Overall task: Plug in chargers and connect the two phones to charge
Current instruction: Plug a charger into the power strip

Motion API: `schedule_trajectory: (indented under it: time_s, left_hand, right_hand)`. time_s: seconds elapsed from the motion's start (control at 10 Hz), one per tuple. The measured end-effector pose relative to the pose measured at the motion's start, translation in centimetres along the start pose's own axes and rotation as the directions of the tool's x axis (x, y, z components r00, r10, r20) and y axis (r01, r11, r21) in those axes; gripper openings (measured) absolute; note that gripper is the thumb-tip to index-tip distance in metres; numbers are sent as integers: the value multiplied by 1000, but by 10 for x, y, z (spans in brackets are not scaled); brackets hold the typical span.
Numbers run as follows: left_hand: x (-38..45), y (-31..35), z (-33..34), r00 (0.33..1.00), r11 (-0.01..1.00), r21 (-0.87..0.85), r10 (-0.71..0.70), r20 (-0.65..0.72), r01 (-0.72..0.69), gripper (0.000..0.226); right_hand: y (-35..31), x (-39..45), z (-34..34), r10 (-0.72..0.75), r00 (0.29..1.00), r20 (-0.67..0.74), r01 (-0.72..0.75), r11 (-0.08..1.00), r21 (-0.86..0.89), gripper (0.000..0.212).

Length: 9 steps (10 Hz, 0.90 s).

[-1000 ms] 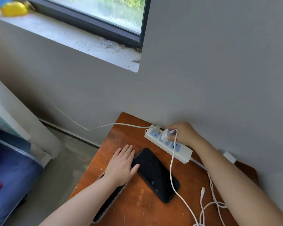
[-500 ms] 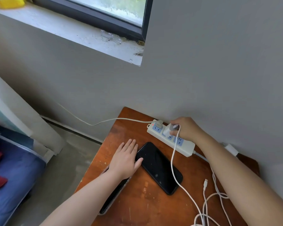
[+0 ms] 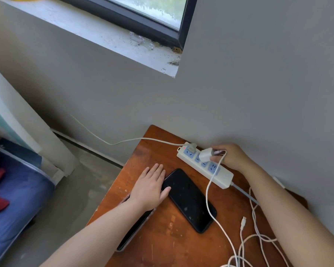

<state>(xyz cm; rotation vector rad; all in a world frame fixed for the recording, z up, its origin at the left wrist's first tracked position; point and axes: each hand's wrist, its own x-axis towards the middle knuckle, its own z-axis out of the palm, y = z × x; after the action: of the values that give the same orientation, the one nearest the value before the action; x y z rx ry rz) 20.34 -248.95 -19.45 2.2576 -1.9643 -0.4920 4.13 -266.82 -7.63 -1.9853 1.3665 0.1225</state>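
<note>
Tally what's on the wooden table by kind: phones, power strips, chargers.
Phones: 2, black phone, cased phone partly under the left hand
Power strips: 1
Charger bricks: 1, held by the right hand
Total: 4

- Soft daylight enters through the window point(image 3: 143, 10) at upper left, evenly lighting the grey wall point(image 3: 258, 83).
- Shadows stay faint and diffuse.
- Wide-angle distortion bends the edges; corners look slightly soft.

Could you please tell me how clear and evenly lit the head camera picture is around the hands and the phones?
Head view: soft daylight, no harsh shadows; wide-angle tilt bends the wall lines; the right hand and white charger look slightly soft; the black phone shows dust specks, no glare.
</note>
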Motion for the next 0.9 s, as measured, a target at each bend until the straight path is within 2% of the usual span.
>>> schedule_trajectory:
  time_s: [0.1, 0.2, 0.3, 0.4, 0.5, 0.7, 0.8, 0.9]
  left_hand:
    - [0, 0, 0, 1000, 1000, -2, -2, 3, 2, 63]
    - [1, 0, 0, 1000, 1000, -1, 0, 9, 0, 63]
    - [1, 0, 1, 1000, 1000, -6, 0, -2, 0, 63]
    - [0, -1, 3, 1000, 1000, -12, 0, -10, 0, 63]
    - [2, -2, 5, 1000, 1000, -11, -1, -16, 1, 63]
    - [2, -1, 6, 1000, 1000, -13, -1, -9, 1, 62]
    - [2, 0, 3, 1000, 1000, -15, -3, -3, 3, 62]
    - [0, 2, 0, 1000, 1000, 18, -7, 10, 7, 61]
  right_hand:
    - [-13, 1, 4, -9, 1000, -11, 8, 996, -94, 40]
    - [-29, 4, 11, -35, 999, -1, 33, 970, -239, 9]
    - [-37, 11, 18, -61, 997, 48, 76, 903, -424, 12]
    - [-36, 14, 21, -88, 995, 52, 102, 870, -482, 13]
    - [-34, 17, 21, -91, 994, 52, 105, 856, -507, 9]
    - [-34, 18, 25, -61, 997, 50, 78, 855, -513, 33]
    - [-35, 13, 25, -32, 999, 19, 37, 898, -438, 41]
    - [-29, -4, 21, -59, 998, -3, 56, 957, -284, 11]
